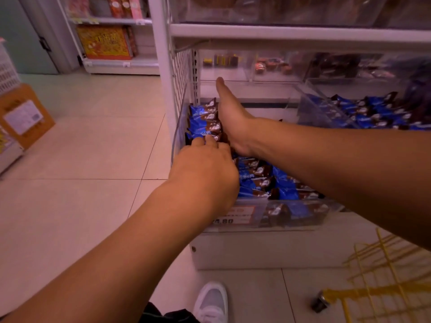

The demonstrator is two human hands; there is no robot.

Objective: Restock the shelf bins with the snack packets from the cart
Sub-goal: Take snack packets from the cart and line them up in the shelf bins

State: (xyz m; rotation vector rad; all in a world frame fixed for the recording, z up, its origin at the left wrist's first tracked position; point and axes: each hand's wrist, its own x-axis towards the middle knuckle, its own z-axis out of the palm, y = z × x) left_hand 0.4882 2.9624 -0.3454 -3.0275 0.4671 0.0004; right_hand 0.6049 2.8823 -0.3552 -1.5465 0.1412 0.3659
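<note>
A row of blue-and-brown snack packets (205, 122) stands on edge at the left end of a clear shelf bin (261, 214). My right hand (229, 115) lies flat against the right side of that row, thumb pointing up, fingers hidden behind the packets. My left hand (205, 169) reaches in from the front, its fingertips touching the nearest packet of the row. More of the same packets (261, 178) lie loose in the bin to the right of my hands.
A neighbouring clear bin (363, 113) at the right holds more blue packets. Smaller bins with other sweets sit on the shelf behind. The yellow wire cart (382, 276) is at the lower right. Cardboard boxes (23, 115) stand on the tiled floor at left.
</note>
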